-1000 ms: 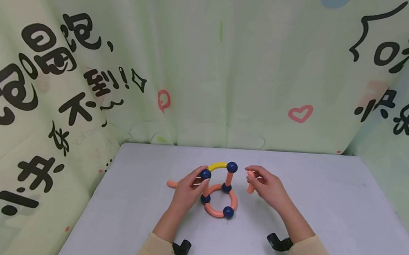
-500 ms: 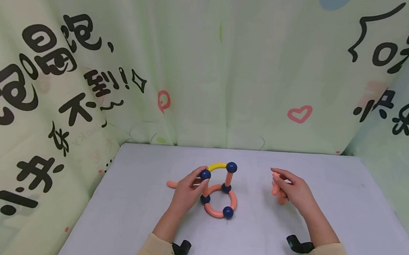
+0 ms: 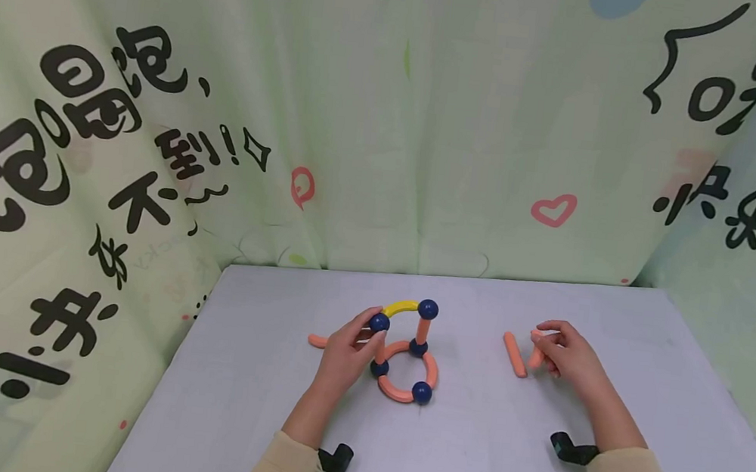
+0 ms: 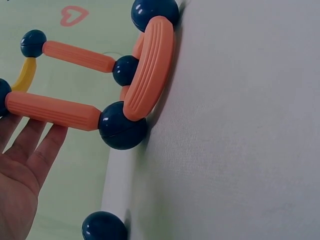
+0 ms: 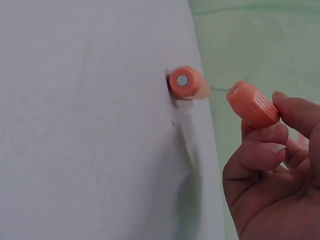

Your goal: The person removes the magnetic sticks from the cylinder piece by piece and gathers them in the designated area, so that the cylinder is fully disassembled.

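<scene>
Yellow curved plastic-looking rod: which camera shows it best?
Head view: the yellow curved plastic-looking rod shows lengthwise, bridging two glossy dark blue balls. Left wrist shows only a short stretch near the frame's left edge; right wrist doesn't show it.

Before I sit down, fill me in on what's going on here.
A person's left hand holds a ball-and-rod frame standing on the table; a curved yellow rod joins two blue balls at its top. Well off to the right, the right hand pinches an orange rod, while a second orange rod lies loose beside it.
</scene>
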Motion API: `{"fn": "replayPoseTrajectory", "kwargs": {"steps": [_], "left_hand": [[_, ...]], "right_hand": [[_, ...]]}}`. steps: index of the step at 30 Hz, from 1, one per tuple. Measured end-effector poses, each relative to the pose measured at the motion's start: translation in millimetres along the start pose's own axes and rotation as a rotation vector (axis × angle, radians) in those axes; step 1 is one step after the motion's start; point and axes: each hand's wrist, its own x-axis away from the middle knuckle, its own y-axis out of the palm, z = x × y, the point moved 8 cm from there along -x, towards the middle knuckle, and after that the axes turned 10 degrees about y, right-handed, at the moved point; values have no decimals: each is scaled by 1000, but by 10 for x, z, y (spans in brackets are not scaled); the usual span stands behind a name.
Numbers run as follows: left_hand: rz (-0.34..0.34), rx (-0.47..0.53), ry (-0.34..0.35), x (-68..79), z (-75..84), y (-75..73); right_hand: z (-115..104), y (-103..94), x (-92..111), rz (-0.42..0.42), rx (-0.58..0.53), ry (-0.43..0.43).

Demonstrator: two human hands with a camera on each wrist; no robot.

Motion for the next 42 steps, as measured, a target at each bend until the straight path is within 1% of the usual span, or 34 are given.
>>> {"fn": "replayPoseTrajectory", "kwargs": {"steps": [3,6,11,16,23,27,30,33,37,42], "left_hand": [[-2,0,-9,3,-7,-1],[-2,-3,-7,7,-16,-2],[-1,-14,21,13,-19,-5],[-6,-13,18,18,-30,-2],[-5,4,2,24,-30,6],[-1,5,18,21,-11,4],[-1,4,28,21,-5,2],[0,2,27,18,-10,4],[8,-4,26,15,-25,4],[13,1,42,13,-20,6]], "right_hand": [[87,0,-63,4,30,46],[144,13,-97,-1,59,66],[193,34,-117,5,90,63],[218,27,-142,40,112,68],[242,47,-177,60,126,60],[219,44,-178,83,141,48],[152,13,-151,128,164,34],[12,-12,-92,164,178,8],[-247,41,1,140,163,-28],[-596,199,122,83,142,-103]]}}
